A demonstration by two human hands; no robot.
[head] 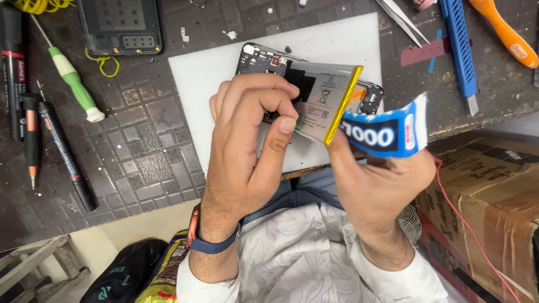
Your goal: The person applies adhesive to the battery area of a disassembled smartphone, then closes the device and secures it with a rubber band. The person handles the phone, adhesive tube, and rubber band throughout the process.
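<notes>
Head view: my left hand [247, 140] pinches the flat phone battery [328, 101], lifted above the opened phone [264, 59] on the white mat [208, 78]. My right hand [376, 179] grips a blue glue tube [387, 132] against the battery's orange edge. Squeezing too hard could flood adhesive; bending could damage the battery. Both wrists are raised, near my chest, fingers curled.
</notes>
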